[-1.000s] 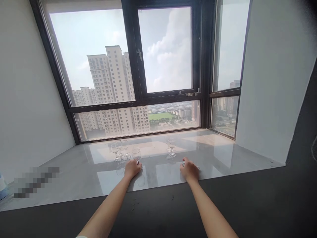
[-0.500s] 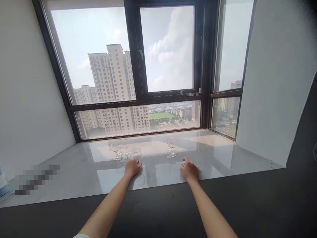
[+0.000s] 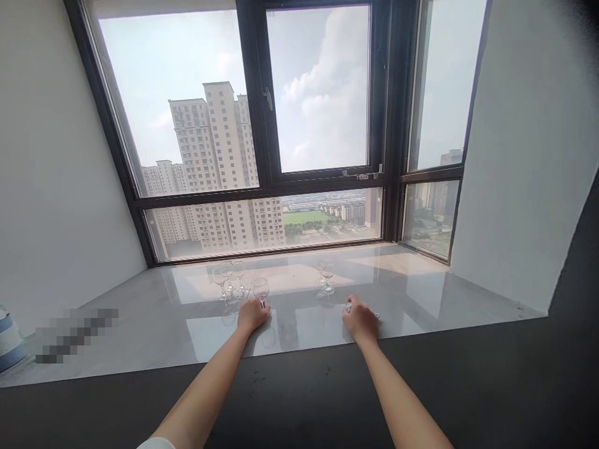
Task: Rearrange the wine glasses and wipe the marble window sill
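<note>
Only the viewpoint has moved since half a second ago, swinging slightly left so that more of a white-and-blue rounded container (image 3: 10,340) shows at the left edge; the bare left hand (image 3: 253,315) and bare right hand (image 3: 360,321) keep their places. Nearest, a white sleeve edge (image 3: 156,443) shows on the left forearm, and both forearms reach across a dark grey wall face (image 3: 290,399) to the front of a glossy grey stone windowsill (image 3: 154,343). The left hand is closed on the lower part of a clear, round-bowled stemmed glass (image 3: 261,287), which stands upright with its bowl above the fingers. The right hand, well apart from the left, is curled round a small whitish object (image 3: 349,307), mostly hidden and too small to identify. Farther back, three clear stemmed glasses (image 3: 219,276) stand upright in a close group on the left, and two more clear stemmed glasses (image 3: 328,269) stand together on the right. Behind them rises a dark brown window frame (image 3: 262,193), and outside stand beige high-rise towers (image 3: 222,137) and a green field (image 3: 306,217).
</note>
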Available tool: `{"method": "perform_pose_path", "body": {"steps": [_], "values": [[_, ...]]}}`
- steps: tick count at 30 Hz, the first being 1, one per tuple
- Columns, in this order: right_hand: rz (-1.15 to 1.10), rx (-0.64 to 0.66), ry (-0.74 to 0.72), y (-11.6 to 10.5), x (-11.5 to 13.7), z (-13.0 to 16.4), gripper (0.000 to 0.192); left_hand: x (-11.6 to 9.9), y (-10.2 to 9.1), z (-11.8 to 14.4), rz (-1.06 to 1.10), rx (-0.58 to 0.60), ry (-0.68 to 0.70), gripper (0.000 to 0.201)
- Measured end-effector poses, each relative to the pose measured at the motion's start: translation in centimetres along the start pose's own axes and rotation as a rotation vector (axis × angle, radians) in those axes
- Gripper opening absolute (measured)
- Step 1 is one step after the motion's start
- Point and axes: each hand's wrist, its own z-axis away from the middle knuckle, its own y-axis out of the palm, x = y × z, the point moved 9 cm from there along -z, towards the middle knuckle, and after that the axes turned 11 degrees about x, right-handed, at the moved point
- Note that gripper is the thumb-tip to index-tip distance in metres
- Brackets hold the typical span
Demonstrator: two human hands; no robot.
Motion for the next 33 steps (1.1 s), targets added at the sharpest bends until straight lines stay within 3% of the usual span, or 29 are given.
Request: {"method": "perform_pose_path", "body": {"steps": [33], "values": [[-0.004, -0.004, -0.003, 0.18, -0.10, -0.13, 0.026, 0.03, 0.03, 0.13, 0.044, 0.020, -0.009, 0.034]]}}
